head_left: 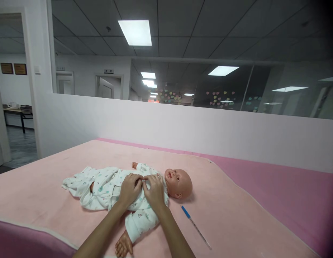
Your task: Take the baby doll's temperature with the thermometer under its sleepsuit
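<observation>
A baby doll lies on its back, its head to the right, dressed in white printed baby clothes. My left hand rests on the doll's chest, thumb and fingers pinched together on the front of the top. Right beside it, my right hand also pinches the fabric, and the fingertips of both hands almost meet. A tiny pale spot shows between them, too small to name. One doll arm stretches toward me, its bare hand showing beyond the sleeve. The trouser legs lie loose at the left.
A thin clear stick with a blue end, like a pen, lies right of my right forearm. Under everything is a pale pink cloth over a darker pink cover. A white half wall with glass above stands behind; a doorway is at left.
</observation>
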`<state>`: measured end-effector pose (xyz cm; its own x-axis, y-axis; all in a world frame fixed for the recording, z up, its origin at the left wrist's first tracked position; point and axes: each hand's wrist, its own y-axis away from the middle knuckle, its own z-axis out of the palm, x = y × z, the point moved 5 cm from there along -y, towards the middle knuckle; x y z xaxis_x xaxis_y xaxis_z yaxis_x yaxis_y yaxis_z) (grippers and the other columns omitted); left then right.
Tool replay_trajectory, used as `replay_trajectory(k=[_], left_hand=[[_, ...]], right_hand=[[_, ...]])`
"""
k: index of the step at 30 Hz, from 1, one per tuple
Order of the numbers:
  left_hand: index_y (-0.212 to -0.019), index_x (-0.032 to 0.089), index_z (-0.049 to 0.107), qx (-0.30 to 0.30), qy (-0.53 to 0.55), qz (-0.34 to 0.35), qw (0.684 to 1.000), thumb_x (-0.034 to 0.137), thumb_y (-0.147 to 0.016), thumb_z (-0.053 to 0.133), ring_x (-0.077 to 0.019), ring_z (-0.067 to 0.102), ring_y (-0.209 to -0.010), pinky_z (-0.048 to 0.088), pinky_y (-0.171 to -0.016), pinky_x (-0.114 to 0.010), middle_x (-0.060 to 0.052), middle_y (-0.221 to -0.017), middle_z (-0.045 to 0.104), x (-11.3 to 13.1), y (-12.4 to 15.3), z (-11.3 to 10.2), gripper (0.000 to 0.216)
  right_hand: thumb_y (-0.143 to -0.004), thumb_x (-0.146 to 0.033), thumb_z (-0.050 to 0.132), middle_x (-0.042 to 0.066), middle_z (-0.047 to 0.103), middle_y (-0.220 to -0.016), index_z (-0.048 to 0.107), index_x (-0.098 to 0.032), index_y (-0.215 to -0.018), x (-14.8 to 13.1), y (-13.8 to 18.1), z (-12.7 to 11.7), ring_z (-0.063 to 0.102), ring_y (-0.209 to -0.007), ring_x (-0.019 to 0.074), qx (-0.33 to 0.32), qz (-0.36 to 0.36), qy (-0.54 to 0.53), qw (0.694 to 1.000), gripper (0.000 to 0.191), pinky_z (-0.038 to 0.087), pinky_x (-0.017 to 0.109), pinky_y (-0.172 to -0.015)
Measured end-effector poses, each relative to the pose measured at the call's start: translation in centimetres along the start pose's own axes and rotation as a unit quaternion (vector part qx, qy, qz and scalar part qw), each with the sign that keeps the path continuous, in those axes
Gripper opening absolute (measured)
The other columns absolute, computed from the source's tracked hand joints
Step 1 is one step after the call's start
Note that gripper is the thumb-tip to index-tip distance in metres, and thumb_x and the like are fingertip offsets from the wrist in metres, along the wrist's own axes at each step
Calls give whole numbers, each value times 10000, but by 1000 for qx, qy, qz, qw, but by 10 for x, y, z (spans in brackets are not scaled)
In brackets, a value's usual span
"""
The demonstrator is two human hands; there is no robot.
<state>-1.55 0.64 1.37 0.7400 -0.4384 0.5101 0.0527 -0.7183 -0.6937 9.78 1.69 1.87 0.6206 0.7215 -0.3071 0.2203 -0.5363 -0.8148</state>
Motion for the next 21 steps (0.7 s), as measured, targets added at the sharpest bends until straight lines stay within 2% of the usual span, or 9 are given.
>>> replay_trajectory(k=[3,6,7,10,12,15,17,21], left_hand=[[-850,213,645,-44,53,-18,997,235,-807,393,-185,552,-785,414,-725,-313,-25,-795,643,-7,-4,-5,257],[-898,220,646,-110,94,-2,990,271,-830,377,-173,579,-753,440,-705,-292,-17,-800,659,-19,-7,-18,282],[-885,219,647,-108,83,4,991,283,-836,380,-174,583,-748,443,-707,-293,-15,-790,663,-25,-7,-25,279],[-812,206,646,-37,22,16,999,311,-851,385,-185,586,-779,443,-737,-310,-30,-800,664,-42,0,-48,284],[-854,205,635,-12,-6,45,999,312,-849,394,-186,583,-816,443,-747,-311,-44,-855,657,-44,7,-55,264],[-926,216,612,-34,-62,120,990,288,-801,460,-195,569,-844,429,-762,-325,-48,-892,641,-33,15,-54,209],[-952,223,600,-55,-94,156,982,249,-771,477,-202,558,-849,416,-763,-337,-48,-900,633,-24,18,-50,221],[-985,215,576,-55,-120,175,976,181,-761,449,-200,541,-877,397,-776,-346,-55,-937,619,-17,18,-48,260]], right_hand=[[-806,-160,468,-6,628,-788,565,-220,-794,1,1,2,535,-800,155,-5,-9,16,1000,115,264,352,-939],[-797,-129,465,-12,627,-807,571,-225,-821,-1,1,2,534,-817,152,-6,-19,30,999,145,271,349,-935],[-793,-112,461,-14,628,-821,575,-229,-842,-3,0,2,534,-828,151,-10,-24,31,999,171,265,354,-941],[-794,-134,486,-9,628,-901,584,-250,-923,-11,-1,4,529,-889,158,-35,-53,26,998,200,244,377,-966],[-796,-196,528,-2,624,-945,593,-257,-919,-18,-1,7,522,-925,165,-56,-80,24,995,152,234,388,-978],[-798,-226,550,-5,629,-901,600,-246,-823,-21,-1,11,525,-904,163,-70,-89,20,993,59,237,388,-977],[-809,-206,533,-10,628,-831,585,-233,-767,-20,-2,12,530,-854,156,-69,-73,21,995,72,252,378,-961],[-801,-180,526,-14,616,-760,546,-215,-714,-16,-2,14,531,-794,152,-66,-55,18,996,96,269,366,-940]])
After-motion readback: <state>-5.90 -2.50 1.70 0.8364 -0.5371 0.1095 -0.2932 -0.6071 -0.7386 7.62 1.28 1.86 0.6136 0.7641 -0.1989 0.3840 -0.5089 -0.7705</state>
